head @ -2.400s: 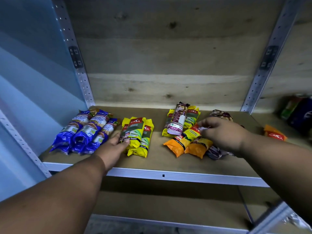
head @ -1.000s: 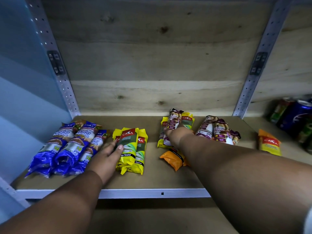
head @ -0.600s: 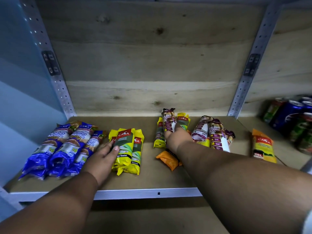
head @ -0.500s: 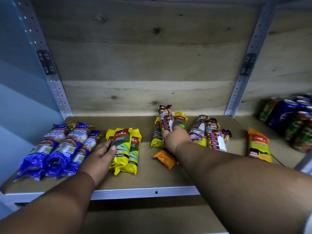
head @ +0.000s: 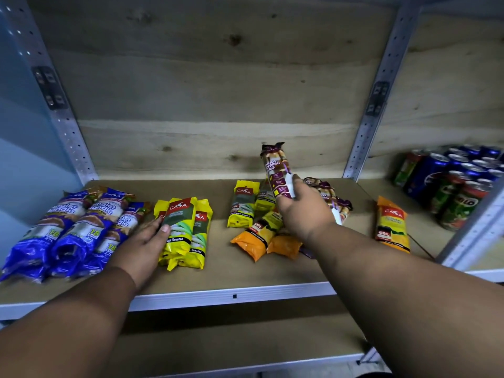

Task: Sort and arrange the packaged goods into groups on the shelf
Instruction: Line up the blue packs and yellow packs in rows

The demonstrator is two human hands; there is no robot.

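Note:
My right hand (head: 304, 211) grips a maroon drawstring-bag packet (head: 276, 167) and holds it tilted up above the shelf's middle. Below it lie two yellow packets (head: 241, 204) and orange packets (head: 255, 237). Just right of the hand lie more maroon packets (head: 331, 196). My left hand (head: 141, 245) rests flat, fingers spread, against the left side of a yellow packet group (head: 186, 227). Blue packets (head: 71, 227) form a row at the far left. A single orange packet (head: 392, 223) lies at the right.
The wooden shelf board (head: 245, 276) has a metal front rail. Perforated metal uprights (head: 381, 85) stand at the back corners. Several drink cans (head: 452, 184) fill the neighbouring bay on the right. A lower shelf (head: 245, 342) lies below.
My right hand took hold of a maroon packet from the pile of yellow ones and lifted it up. My left hand has stayed against the yellow packets. The camera moved closer.

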